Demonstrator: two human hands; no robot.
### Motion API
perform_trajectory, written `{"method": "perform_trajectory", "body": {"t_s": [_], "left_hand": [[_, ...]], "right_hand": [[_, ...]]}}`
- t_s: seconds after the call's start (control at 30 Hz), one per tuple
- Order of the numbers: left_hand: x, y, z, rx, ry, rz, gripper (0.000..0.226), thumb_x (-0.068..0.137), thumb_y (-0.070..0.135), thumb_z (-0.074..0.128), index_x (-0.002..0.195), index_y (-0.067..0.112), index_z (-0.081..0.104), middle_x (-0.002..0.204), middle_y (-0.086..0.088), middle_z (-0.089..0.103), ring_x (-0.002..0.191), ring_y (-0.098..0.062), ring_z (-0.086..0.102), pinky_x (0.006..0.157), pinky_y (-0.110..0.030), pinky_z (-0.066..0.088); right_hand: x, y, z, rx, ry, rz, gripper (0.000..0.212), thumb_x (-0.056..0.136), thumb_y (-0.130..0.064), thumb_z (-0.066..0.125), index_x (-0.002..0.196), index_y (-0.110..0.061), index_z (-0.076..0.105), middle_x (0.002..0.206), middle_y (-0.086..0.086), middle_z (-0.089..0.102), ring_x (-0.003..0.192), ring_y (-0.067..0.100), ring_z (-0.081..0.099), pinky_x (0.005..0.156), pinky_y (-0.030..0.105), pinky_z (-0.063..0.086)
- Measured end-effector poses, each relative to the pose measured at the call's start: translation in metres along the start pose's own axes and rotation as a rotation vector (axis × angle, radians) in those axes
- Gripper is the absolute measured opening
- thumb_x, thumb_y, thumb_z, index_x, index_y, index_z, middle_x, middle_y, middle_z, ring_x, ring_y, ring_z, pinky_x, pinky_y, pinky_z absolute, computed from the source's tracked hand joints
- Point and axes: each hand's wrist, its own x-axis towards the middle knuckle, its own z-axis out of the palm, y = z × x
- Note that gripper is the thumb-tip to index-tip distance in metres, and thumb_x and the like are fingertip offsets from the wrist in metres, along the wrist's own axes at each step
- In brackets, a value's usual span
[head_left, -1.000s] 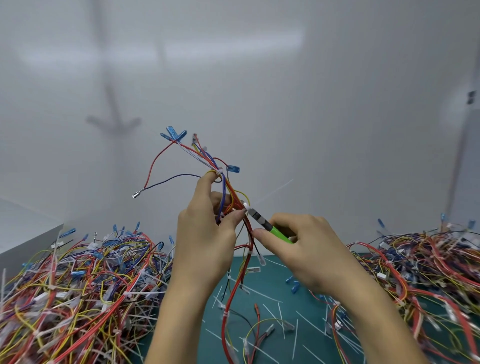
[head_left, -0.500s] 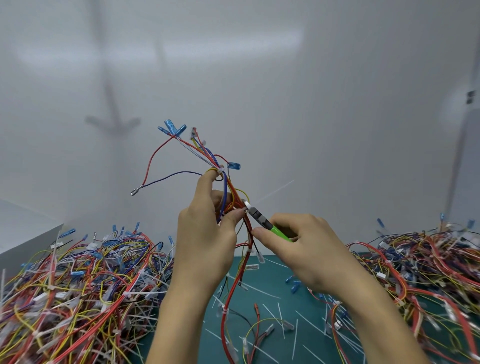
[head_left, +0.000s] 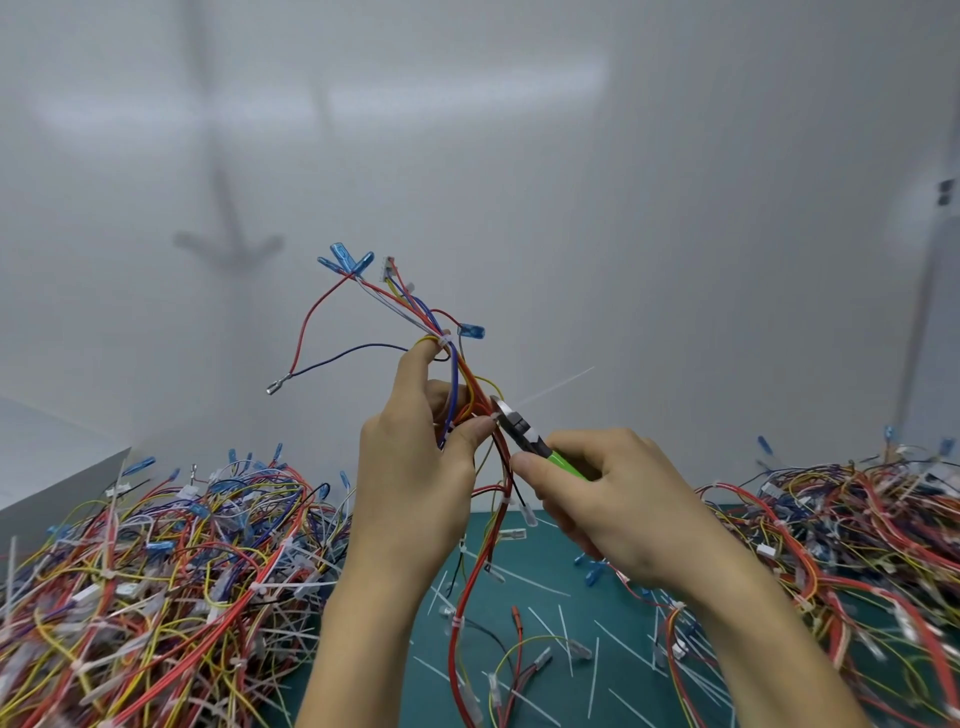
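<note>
Both bare forearms rise from the lower edge and the hands meet mid-frame. The left hand (head_left: 415, 483), its back to the camera, stands upright with the forefinger stretched up and the thumb pinching the wires (head_left: 470, 382) against curled fingers. The right hand (head_left: 613, 499), just beside it and lower, grips the cutters (head_left: 524, 434), thumb laid forward along the handle.

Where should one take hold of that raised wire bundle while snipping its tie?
Pinch the wire bundle at its gathered stem, from the left, as the left hand does. There the wires run together; higher up they fan out loose, and the cutters sit on the right.
</note>
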Motion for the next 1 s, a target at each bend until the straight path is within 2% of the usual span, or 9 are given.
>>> {"method": "perform_trajectory", "body": {"t_s": [0.1, 0.27, 0.43, 0.57, 0.63, 0.73, 0.87, 0.93, 1.0], "left_hand": [[0.0, 0.0, -0.001, 0.011, 0.0, -0.004, 0.055, 0.084, 0.008, 0.075, 0.124, 0.032, 0.047, 0.076, 0.027, 0.065, 0.079, 0.016, 0.061, 0.066, 0.003, 0.039], [0.0, -0.001, -0.001, 0.024, 0.004, -0.011, 0.056, 0.083, 0.007, 0.075, 0.122, 0.035, 0.046, 0.072, 0.032, 0.064, 0.075, 0.018, 0.059, 0.065, 0.003, 0.038], [0.002, -0.001, -0.004, -0.046, 0.033, -0.062, 0.055, 0.082, 0.009, 0.076, 0.127, 0.027, 0.049, 0.079, 0.026, 0.068, 0.075, 0.009, 0.063, 0.066, -0.001, 0.042], [0.002, 0.0, -0.006, -0.106, 0.039, -0.138, 0.053, 0.083, 0.016, 0.077, 0.119, 0.039, 0.045, 0.077, 0.02, 0.07, 0.076, 0.004, 0.064, 0.067, -0.002, 0.042], [0.002, 0.0, -0.006, -0.135, 0.036, -0.182, 0.053, 0.084, 0.019, 0.076, 0.118, 0.041, 0.042, 0.078, 0.017, 0.071, 0.076, 0.002, 0.064, 0.066, -0.002, 0.041], [0.003, 0.0, -0.01, -0.173, -0.001, -0.244, 0.053, 0.083, 0.025, 0.076, 0.121, 0.042, 0.043, 0.083, 0.016, 0.074, 0.08, -0.001, 0.067, 0.071, -0.01, 0.045], [0.002, 0.0, -0.017, -0.217, -0.111, -0.302, 0.066, 0.083, 0.022, 0.076, 0.141, 0.026, 0.045, 0.089, 0.013, 0.076, 0.085, -0.01, 0.073, 0.084, -0.027, 0.054], [0.001, 0.0, -0.017, -0.322, -0.151, -0.353, 0.071, 0.082, 0.015, 0.077, 0.145, 0.016, 0.045, 0.094, 0.004, 0.077, 0.082, -0.011, 0.075, 0.08, -0.03, 0.06], [0.001, 0.001, -0.016, -0.397, -0.174, -0.378, 0.068, 0.08, 0.01, 0.078, 0.141, 0.017, 0.049, 0.093, 0.001, 0.077, 0.081, -0.012, 0.075, 0.072, -0.024, 0.06]], "right_hand": [[0.0, -0.002, 0.002, 0.011, -0.001, 0.009, 0.053, 0.091, -0.055, 0.056, 0.071, -0.005, 0.055, 0.059, 0.015, 0.055, 0.048, 0.015, 0.043, 0.056, 0.042, 0.048], [-0.001, -0.001, 0.004, 0.15, -0.069, 0.07, 0.046, 0.095, -0.047, 0.056, 0.063, -0.016, 0.055, 0.049, 0.0, 0.056, 0.04, 0.015, 0.052, 0.044, 0.028, 0.047], [-0.001, -0.003, 0.006, 0.342, -0.154, 0.115, 0.041, 0.097, -0.043, 0.057, 0.066, -0.016, 0.06, 0.057, 0.006, 0.06, 0.047, 0.023, 0.056, 0.048, 0.031, 0.049], [0.002, -0.005, 0.01, 0.423, -0.032, 0.085, 0.038, 0.091, -0.05, 0.061, 0.073, -0.016, 0.064, 0.063, 0.004, 0.066, 0.053, 0.021, 0.06, 0.056, 0.035, 0.053], [0.004, -0.005, 0.011, 0.376, 0.049, 0.073, 0.036, 0.085, -0.054, 0.06, 0.08, -0.018, 0.067, 0.07, 0.0, 0.07, 0.058, 0.016, 0.063, 0.065, 0.04, 0.056], [0.005, -0.002, 0.011, 0.309, 0.146, 0.068, 0.017, 0.089, -0.042, 0.066, 0.084, -0.026, 0.07, 0.079, -0.007, 0.074, 0.062, 0.008, 0.063, 0.068, 0.038, 0.055], [0.004, -0.003, 0.008, 0.307, 0.151, 0.067, 0.004, 0.085, -0.036, 0.071, 0.085, -0.032, 0.07, 0.08, -0.006, 0.075, 0.06, 0.007, 0.058, 0.061, 0.032, 0.052], [0.002, -0.005, 0.008, 0.359, 0.084, 0.066, 0.005, 0.084, -0.03, 0.073, 0.085, -0.025, 0.072, 0.078, -0.003, 0.076, 0.055, 0.007, 0.056, 0.055, 0.025, 0.047], [0.001, -0.007, 0.01, 0.386, 0.039, 0.071, 0.004, 0.085, -0.022, 0.074, 0.087, -0.02, 0.071, 0.077, -0.001, 0.076, 0.053, 0.008, 0.055, 0.053, 0.024, 0.045]]}}
